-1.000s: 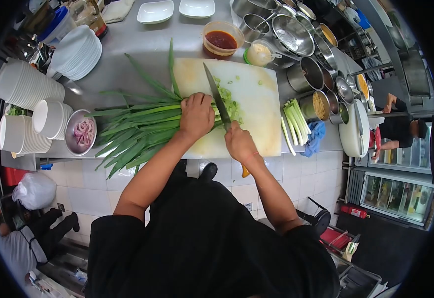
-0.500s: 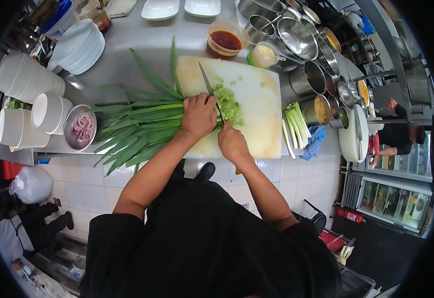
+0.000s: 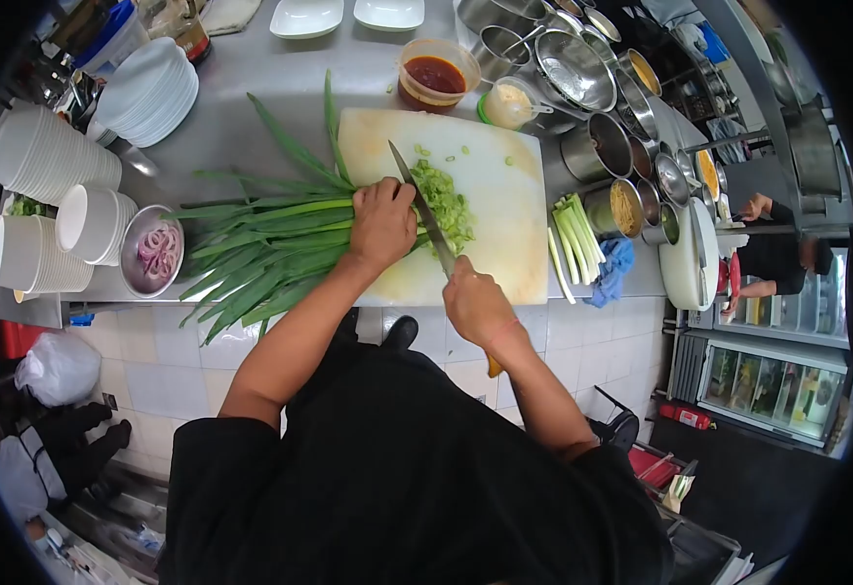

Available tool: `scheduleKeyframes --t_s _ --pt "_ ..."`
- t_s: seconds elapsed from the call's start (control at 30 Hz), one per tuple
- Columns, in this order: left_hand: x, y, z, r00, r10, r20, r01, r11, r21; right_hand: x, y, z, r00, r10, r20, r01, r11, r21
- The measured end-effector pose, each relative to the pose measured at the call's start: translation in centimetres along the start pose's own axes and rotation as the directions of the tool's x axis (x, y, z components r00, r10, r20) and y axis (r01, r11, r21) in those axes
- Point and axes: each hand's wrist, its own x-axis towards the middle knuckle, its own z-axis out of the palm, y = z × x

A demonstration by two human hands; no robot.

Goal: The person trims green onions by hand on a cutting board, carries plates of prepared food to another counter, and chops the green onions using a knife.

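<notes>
My left hand (image 3: 384,222) is closed over a bunch of green onions (image 3: 280,230), pressing it onto the left side of the white cutting board (image 3: 504,239). The long leaves fan out to the left, past the board's edge. My right hand (image 3: 478,300) grips a knife (image 3: 430,216) near the board's front edge. Its blade slants up and left, just right of my left fingers, and part of the yellowish handle shows below my fist. Chopped green onion (image 3: 446,200) lies heaped along the blade's right side, with a few loose bits farther up the board.
Right of the board lie cut pale stalks (image 3: 575,234) and a blue cloth (image 3: 614,273). A tub of red sauce (image 3: 433,76) stands behind it, with metal pots (image 3: 598,151) at the right. Left are a bowl of sliced onion (image 3: 157,252) and stacked white bowls (image 3: 95,224).
My right hand has moved slightly right and down with the knife, and more of the blade now shows. My left hand stays on the green onions.
</notes>
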Motion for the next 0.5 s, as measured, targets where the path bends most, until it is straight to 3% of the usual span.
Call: scheduleKeyframes --t_s 0.23,0.33,0.5 --pt "0.0 0.1 -0.1 1.0 -0.009 0.024 0.009 1.0 0.017 5.8 1.7 4.8 0.997 -0.012 -0.076 0.02 0.995 0.101" --pt "-0.1 0.0 0.3 1.0 -0.001 0.002 0.001 0.999 0.04 6.1 4.4 4.7 0.996 -0.03 -0.08 0.043 0.985 0.169" --pt "0.0 -0.1 0.1 1.0 -0.018 0.024 0.017 1.0 0.022 3.5 7.0 1.3 0.987 -0.079 -0.143 0.097 0.988 0.118"
